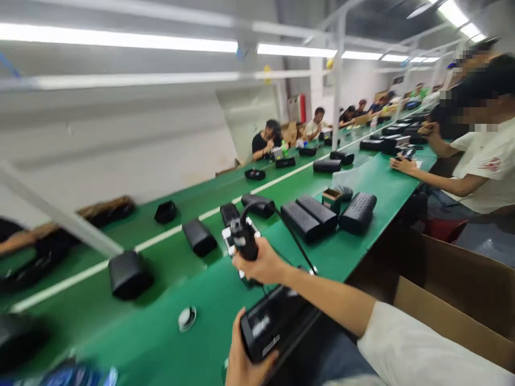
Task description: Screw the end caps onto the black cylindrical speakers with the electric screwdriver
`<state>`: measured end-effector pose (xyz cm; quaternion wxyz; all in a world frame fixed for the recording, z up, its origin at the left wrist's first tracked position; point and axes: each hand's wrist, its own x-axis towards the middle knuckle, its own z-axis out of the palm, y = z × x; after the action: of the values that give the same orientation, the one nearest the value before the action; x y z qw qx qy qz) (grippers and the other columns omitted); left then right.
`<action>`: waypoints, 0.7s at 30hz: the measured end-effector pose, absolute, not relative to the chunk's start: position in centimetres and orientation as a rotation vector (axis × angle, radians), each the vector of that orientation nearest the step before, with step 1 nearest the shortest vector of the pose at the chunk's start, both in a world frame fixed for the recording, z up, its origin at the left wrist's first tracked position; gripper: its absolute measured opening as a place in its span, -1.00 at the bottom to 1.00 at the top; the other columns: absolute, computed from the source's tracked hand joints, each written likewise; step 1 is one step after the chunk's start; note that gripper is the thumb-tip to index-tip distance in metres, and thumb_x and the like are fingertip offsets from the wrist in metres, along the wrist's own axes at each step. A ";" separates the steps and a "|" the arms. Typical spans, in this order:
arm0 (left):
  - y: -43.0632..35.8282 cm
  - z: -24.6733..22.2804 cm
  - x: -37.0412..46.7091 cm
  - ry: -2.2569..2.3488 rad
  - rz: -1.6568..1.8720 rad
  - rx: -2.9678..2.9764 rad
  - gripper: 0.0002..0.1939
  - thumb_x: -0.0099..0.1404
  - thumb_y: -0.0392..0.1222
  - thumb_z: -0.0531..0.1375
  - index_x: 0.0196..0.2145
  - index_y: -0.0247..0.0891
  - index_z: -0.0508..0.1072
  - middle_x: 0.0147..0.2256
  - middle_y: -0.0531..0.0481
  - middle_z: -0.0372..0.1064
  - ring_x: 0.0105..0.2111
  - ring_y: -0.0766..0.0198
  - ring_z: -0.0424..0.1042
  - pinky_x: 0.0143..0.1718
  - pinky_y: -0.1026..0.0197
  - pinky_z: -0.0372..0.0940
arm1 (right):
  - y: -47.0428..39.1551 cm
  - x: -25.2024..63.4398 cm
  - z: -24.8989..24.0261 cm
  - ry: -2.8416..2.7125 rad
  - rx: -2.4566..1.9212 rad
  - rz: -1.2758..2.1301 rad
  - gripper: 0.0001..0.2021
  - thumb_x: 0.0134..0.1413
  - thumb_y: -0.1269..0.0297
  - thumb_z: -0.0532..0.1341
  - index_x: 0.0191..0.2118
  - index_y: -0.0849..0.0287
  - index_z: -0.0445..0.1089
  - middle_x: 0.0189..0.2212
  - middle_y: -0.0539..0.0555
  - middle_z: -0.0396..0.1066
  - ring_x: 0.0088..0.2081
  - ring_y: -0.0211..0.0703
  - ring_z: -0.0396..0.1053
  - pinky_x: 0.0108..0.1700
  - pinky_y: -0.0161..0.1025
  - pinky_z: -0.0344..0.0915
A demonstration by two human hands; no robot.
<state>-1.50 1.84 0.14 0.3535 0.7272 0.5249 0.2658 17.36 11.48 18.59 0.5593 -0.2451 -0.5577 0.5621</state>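
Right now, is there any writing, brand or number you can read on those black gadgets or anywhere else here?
None can be read.
Black device in the left hand: pale label, blurred.
Black tool in the right hand: pale patch, blurred.
Co-worker's white shirt: red mark, too small.

Speaker [273,321] glossy black plastic; bench [161,332] smooth matt green; box [454,289] brown cardboard.

Bright overhead tube light, motion-blurred edges.
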 end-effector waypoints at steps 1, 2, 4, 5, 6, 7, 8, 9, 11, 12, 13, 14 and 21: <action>0.6 -0.3 -1.0 1.425 0.829 1.799 0.16 0.30 0.14 0.50 0.60 -0.02 -0.07 0.39 -0.35 0.31 0.38 -0.39 0.42 0.42 -0.61 0.28 | 11.4 17.7 18.9 -1.323 -0.587 1.336 -0.58 -0.12 0.06 0.59 -0.30 0.07 0.38 -0.60 -0.15 0.33 -0.65 -0.31 0.22 -0.64 -0.31 0.22; -0.5 -0.4 -0.5 1.447 0.913 1.759 0.18 0.28 0.07 0.51 0.59 -0.03 -0.10 0.39 -0.33 0.31 0.39 -0.38 0.42 0.43 -0.61 0.24 | 11.4 18.0 19.2 -1.336 -0.591 1.341 -0.58 -0.14 0.10 0.60 -0.26 0.09 0.42 -0.57 -0.14 0.37 -0.63 -0.31 0.26 -0.60 -0.31 0.26; -1.4 -0.2 0.0 1.443 0.969 1.746 0.18 0.22 -0.04 0.55 0.56 -0.01 -0.04 0.40 -0.30 0.27 0.42 -0.32 0.37 0.46 -0.53 0.22 | 12.1 18.6 20.4 -1.338 -0.583 1.338 -0.57 -0.11 0.10 0.60 -0.22 0.05 0.41 -0.58 -0.18 0.34 -0.63 -0.32 0.26 -0.57 -0.30 0.29; -1.5 0.0 0.0 1.441 0.977 1.738 0.15 0.20 -0.09 0.56 0.54 -0.04 0.00 0.40 -0.30 0.27 0.42 -0.29 0.37 0.46 -0.47 0.24 | 12.7 18.8 21.1 -1.326 -0.570 1.311 -0.56 -0.08 0.08 0.58 -0.17 0.02 0.39 -0.58 -0.20 0.33 -0.63 -0.32 0.25 -0.55 -0.30 0.30; -1.5 0.2 0.0 1.441 0.982 1.729 0.15 0.18 -0.12 0.56 0.53 -0.06 0.02 0.40 -0.31 0.27 0.41 -0.28 0.38 0.45 -0.42 0.27 | 13.5 18.9 21.8 -1.321 -0.539 1.218 -0.57 -0.02 0.05 0.55 -0.14 0.01 0.37 -0.59 -0.22 0.30 -0.64 -0.31 0.24 -0.55 -0.28 0.30; -1.3 0.4 -0.1 1.443 0.986 1.721 0.14 0.17 -0.13 0.57 0.52 -0.08 0.03 0.39 -0.31 0.27 0.40 -0.26 0.39 0.44 -0.37 0.29 | 14.3 18.9 22.5 -1.315 -0.508 1.102 -0.60 0.04 0.03 0.51 -0.13 -0.01 0.35 -0.61 -0.24 0.28 -0.65 -0.31 0.23 -0.55 -0.27 0.30; -1.2 0.6 -0.2 1.442 0.995 1.715 0.13 0.17 -0.15 0.57 0.51 -0.09 0.04 0.38 -0.31 0.28 0.39 -0.24 0.39 0.43 -0.34 0.31 | 15.2 18.8 23.0 -1.313 -0.479 0.975 -0.63 0.10 0.02 0.47 -0.15 -0.01 0.33 -0.62 -0.25 0.25 -0.66 -0.30 0.22 -0.56 -0.27 0.29; -1.2 0.7 -0.2 1.438 1.003 1.712 0.13 0.16 -0.15 0.57 0.50 -0.09 0.05 0.37 -0.30 0.28 0.39 -0.23 0.40 0.43 -0.32 0.32 | 16.1 18.7 23.3 -1.313 -0.457 0.856 -0.67 0.15 0.02 0.44 -0.18 -0.01 0.31 -0.63 -0.25 0.23 -0.67 -0.30 0.21 -0.57 -0.26 0.28; -1.2 0.7 -0.2 1.421 1.019 1.713 0.12 0.16 -0.15 0.56 0.49 -0.10 0.05 0.36 -0.29 0.29 0.39 -0.22 0.40 0.43 -0.31 0.32 | 17.8 18.2 23.5 -1.321 -0.456 0.716 -0.67 0.21 0.00 0.42 -0.25 0.00 0.26 -0.62 -0.23 0.22 -0.67 -0.32 0.22 -0.59 -0.27 0.26; -1.3 0.7 -0.1 1.413 1.022 1.715 0.12 0.16 -0.15 0.56 0.49 -0.10 0.05 0.37 -0.28 0.28 0.39 -0.21 0.39 0.44 -0.31 0.32 | 18.6 17.8 23.3 -1.328 -0.469 0.688 -0.64 0.22 -0.02 0.42 -0.28 0.00 0.25 -0.60 -0.21 0.24 -0.67 -0.33 0.22 -0.59 -0.28 0.26; -1.3 0.7 -0.1 1.409 1.022 1.718 0.13 0.16 -0.15 0.56 0.50 -0.10 0.04 0.37 -0.28 0.27 0.39 -0.21 0.39 0.43 -0.30 0.32 | 19.3 17.5 23.0 -1.333 -0.483 0.676 -0.63 0.22 -0.03 0.43 -0.29 0.01 0.25 -0.57 -0.20 0.26 -0.66 -0.34 0.22 -0.60 -0.28 0.26; -1.3 0.7 0.0 1.407 1.020 1.722 0.13 0.16 -0.15 0.56 0.51 -0.09 0.04 0.38 -0.29 0.26 0.39 -0.21 0.39 0.43 -0.30 0.32 | 19.9 17.1 22.6 -1.337 -0.494 0.673 -0.63 0.21 -0.03 0.44 -0.29 0.01 0.26 -0.54 -0.18 0.28 -0.66 -0.35 0.23 -0.60 -0.29 0.27; -1.4 0.5 -0.2 1.422 1.015 1.737 0.18 0.15 -0.14 0.59 0.53 -0.08 0.03 0.41 -0.28 0.25 0.43 -0.23 0.37 0.44 -0.29 0.32 | 21.6 15.4 20.3 -1.358 -0.559 0.699 -0.75 0.21 0.11 0.39 -0.20 0.02 0.31 -0.43 -0.14 0.31 -0.61 -0.36 0.23 -0.62 -0.32 0.24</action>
<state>-0.19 -1.35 0.52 0.3327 0.6649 0.5444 0.3885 15.44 21.59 20.32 0.6873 -0.2495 -0.6065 0.3123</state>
